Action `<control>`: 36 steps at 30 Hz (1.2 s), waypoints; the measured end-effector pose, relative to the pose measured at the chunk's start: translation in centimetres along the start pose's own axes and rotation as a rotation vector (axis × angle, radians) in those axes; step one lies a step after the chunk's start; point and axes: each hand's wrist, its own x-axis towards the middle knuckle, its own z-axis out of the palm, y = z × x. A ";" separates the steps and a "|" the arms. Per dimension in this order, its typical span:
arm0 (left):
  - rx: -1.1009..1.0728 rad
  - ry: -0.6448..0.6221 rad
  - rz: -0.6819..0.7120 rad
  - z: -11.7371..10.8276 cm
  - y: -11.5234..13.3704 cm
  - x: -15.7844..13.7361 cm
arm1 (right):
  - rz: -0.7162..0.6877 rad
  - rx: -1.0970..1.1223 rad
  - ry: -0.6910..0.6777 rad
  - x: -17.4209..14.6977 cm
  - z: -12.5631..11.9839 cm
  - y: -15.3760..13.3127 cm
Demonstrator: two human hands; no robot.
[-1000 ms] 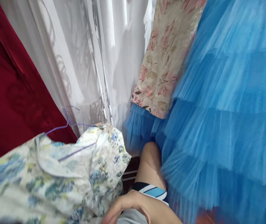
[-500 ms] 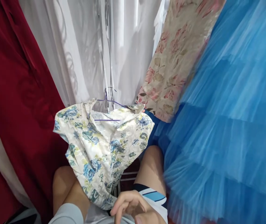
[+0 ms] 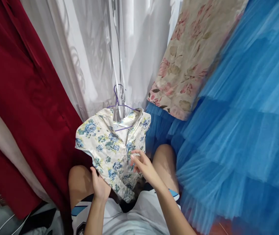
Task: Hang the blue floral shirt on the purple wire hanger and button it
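Note:
A short-sleeved blouse point(image 3: 102, 148), white with blue and yellow-green flowers, is on a purple wire hanger point(image 3: 117, 94) in front of me. The hanger's hook lies against thin white straps; whether it hangs from them I cannot tell. My left hand point(image 3: 101, 188) holds the blouse's lower left side, thumb showing at the edge and fingers hidden behind the cloth. In front of the blouse, by its front opening, is my right hand point(image 3: 143, 166), its fingers loosely bent and apart. The blouse's hem falls between my knees.
Garments hang all around: a dark red one point(image 3: 31, 98) at left, white sheer cloth point(image 3: 90, 58) behind, a beige pink-flowered piece point(image 3: 178, 71) and a tiered blue tulle skirt point(image 3: 237, 130) at right. White cords point(image 3: 7, 225) lie at lower left.
My left hand has come into view at the blouse's side. My right hand has moved up and forward to the blouse's front. The blouse is turned slightly and its hanger hook shows more.

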 end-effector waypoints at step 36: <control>1.314 -0.263 0.593 2.8 -2.2 -0.2 | -0.035 -0.016 -0.031 4.9 3.6 -4.8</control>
